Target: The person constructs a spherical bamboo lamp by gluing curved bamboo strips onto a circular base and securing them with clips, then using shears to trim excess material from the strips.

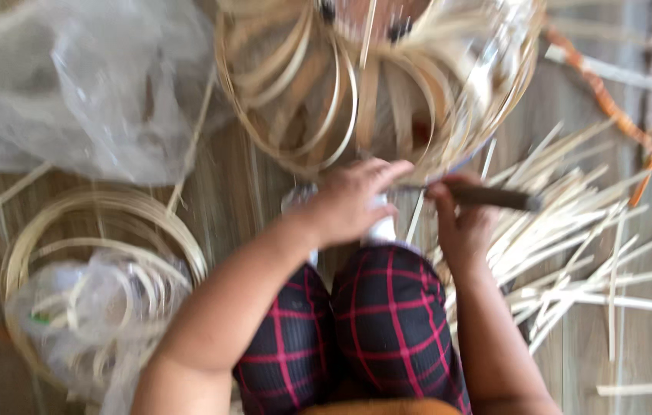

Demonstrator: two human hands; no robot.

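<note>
Motion blur smears the coiled strips (372,84); the top edge cuts them, and the plastic bag (80,84) too.

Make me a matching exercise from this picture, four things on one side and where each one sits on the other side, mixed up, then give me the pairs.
Things:
1. clear plastic bag
2. loose bamboo strips
3. big bundle of bamboo hoops
4. dark-handled tool

Places:
A. held in the right hand
B. top middle, just beyond the left hand
C. top left corner on the floor
D. fanned out on the floor at the right

Pairs: 1-C, 2-D, 3-B, 4-A
</note>
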